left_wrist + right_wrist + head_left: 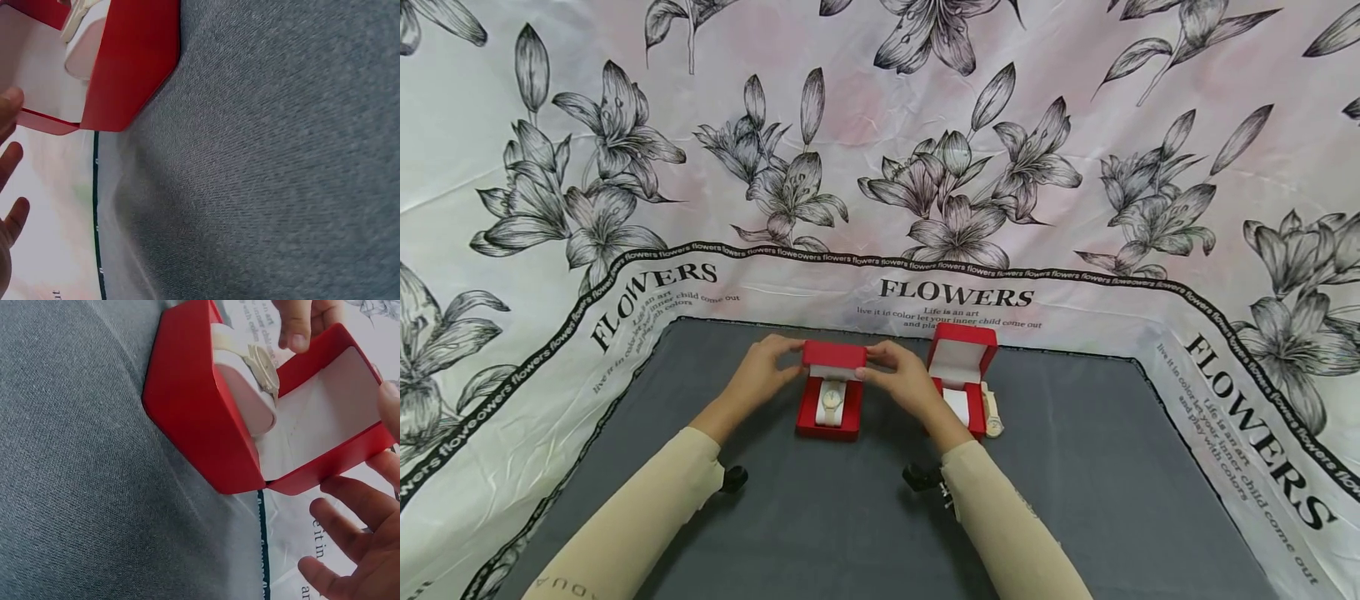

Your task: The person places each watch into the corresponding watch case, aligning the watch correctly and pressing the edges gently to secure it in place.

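Note:
A red watch box (pixel 806 421) sits on the grey cloth with its lid (pixel 835 354) raised. Inside, a pale-strapped wristwatch (pixel 831 400) is wrapped round a white cushion (pixel 247 403). At the lid's left side, my left hand (pixel 760 371) holds the edge with thumb and forefinger. My right hand (pixel 906 379) pinches the lid's right edge between thumb and forefinger; its other fingers are spread apart in the right wrist view. Only some fingertips (pixel 11 100) of the left hand show in the left wrist view.
To the right stands a second red box (pixel 966 335) with its lid up and a white cushion (pixel 956 403) inside. Another pale wristwatch (pixel 992 412) lies against its right side. Behind the grey cloth (pixel 1112 467) rises a flower-printed sheet (pixel 955 208).

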Demonstrator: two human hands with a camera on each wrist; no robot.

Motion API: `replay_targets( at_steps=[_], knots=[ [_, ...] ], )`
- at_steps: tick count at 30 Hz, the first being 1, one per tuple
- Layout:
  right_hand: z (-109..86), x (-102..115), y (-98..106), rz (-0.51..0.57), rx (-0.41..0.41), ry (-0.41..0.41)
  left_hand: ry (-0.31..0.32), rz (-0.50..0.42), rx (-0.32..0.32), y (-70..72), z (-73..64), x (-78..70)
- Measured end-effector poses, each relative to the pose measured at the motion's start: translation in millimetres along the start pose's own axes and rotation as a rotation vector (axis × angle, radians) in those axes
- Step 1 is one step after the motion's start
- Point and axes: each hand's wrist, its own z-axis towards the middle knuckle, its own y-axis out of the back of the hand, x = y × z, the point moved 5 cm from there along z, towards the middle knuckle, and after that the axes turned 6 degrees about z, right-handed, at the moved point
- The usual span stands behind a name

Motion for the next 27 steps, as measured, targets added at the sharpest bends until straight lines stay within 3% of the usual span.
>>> replay_targets(
  at_steps=[8,18,27],
  knots=[
    [-1.2,0.9,-0.9,-0.016,0.007,-0.021,0.082,-0.056,0.164,9.3,-6.5,-2.3],
    [-9.5,2.7,0.1,-0.029,0.018,-0.033,0.106,-0.128,0.278,12.7,-9.9,-0.5],
    [-13.8,3.5,-0.5,-0.051,0.026,-0.025,0.093,-0.162,0.246,12.5,-15.1,-0.8]
  ],
)
